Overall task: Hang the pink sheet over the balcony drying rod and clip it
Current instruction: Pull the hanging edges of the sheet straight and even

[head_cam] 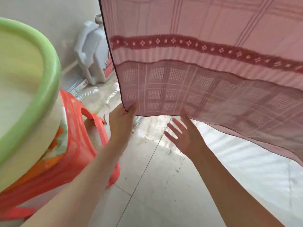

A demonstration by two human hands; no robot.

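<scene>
Fingers (pixel 131 108) of the left hand (pixel 120 119) are pinching the hanging sheet (pixel 205 63) corner; the right hand (pixel 185 136) is reaching spread, empty. Straightening step; clipping likely comes next.

Counts: one sheet, two hands, one basin, one stool, one jug.

One pink sheet (pixel 205 54) hangs in view, with one dark red patterned band across it. Two bare hands: one left hand (pixel 122 119) at the sheet's lower left corner, one right hand (pixel 183 136) just under its bottom edge. One green-rimmed basin (pixel 47 76) sits on one red plastic stool (pixel 78 145) at the left edge of the tiled floor (pixel 147 194). One white plastic jug (pixel 91 51) stands by the wall. At least two clear plastic bottles (pixel 89 94) lie on the floor near the jug; blurred, exact count unclear.
</scene>
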